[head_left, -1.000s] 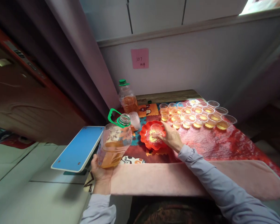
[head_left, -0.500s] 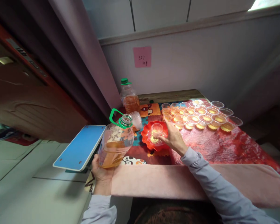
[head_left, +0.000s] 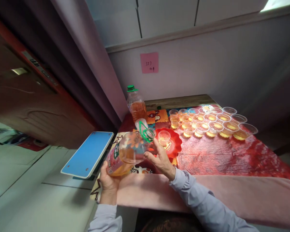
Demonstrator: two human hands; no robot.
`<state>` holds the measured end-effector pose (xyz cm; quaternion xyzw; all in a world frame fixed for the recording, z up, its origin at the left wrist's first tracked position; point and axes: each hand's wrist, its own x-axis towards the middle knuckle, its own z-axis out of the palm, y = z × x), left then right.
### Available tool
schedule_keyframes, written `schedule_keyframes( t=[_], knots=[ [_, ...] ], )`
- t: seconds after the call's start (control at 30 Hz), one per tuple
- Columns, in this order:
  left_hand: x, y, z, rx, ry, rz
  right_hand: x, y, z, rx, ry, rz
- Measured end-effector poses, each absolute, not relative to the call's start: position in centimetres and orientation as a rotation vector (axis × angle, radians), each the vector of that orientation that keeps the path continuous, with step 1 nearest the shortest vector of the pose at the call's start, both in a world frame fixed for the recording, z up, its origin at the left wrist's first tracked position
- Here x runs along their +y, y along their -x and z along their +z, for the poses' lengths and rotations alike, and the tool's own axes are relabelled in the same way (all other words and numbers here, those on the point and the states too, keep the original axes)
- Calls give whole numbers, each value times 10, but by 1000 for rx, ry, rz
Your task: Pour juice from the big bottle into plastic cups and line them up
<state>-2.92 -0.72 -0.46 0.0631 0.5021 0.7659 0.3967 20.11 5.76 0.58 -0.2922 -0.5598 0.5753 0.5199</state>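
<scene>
My left hand [head_left: 108, 180] is wrapped round the lower end of a large clear bottle [head_left: 131, 151] of amber liquid, which tilts to the right. My right hand [head_left: 160, 158] is at the bottle's neck, thumb and fingers apart around it; whether it grips the neck is hard to tell. The open mouth points toward a clear plastic cup [head_left: 164, 138] standing in a red wavy-edged dish [head_left: 177, 145]. Behind the neck is a stack of clear cups [head_left: 140, 123], partly hidden by the green handle.
Several cups of yellow liquid [head_left: 211, 124] stand in rows at the back right. A second bottle with a green cap [head_left: 137, 108] is at the back left. Left of the table is a blue-topped stool [head_left: 88, 153]. A pink cloth [head_left: 207, 190] lies along the front edge.
The bottle has tipped from nearly upright to leaning right, toward the dish. My right hand has left the cup in the dish and moved left to the bottle's neck.
</scene>
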Motion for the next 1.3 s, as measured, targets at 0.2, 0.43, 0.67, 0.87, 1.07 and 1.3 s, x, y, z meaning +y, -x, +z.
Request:
schedule_keyframes(
  t=[0.2,0.43,0.67,0.87,1.07,1.3],
  knots=[
    [-5,25,5,1276,-191,1973,64,-205,1,-1220,628,1499],
    [-13,30,35,1326,-288,1957,56,-203,1,-1010,599,1652],
    [-30,41,59,1400,-362,1840,51,-199,2,-879,579,1746],
    [-32,25,81,1508,-330,1894,50,-202,4,-817,565,1786],
    [-28,21,85,1542,-294,1863,49,-204,11,-766,613,1762],
    [-18,21,86,1565,-282,1859,52,-201,11,-668,637,1799]
  ],
)
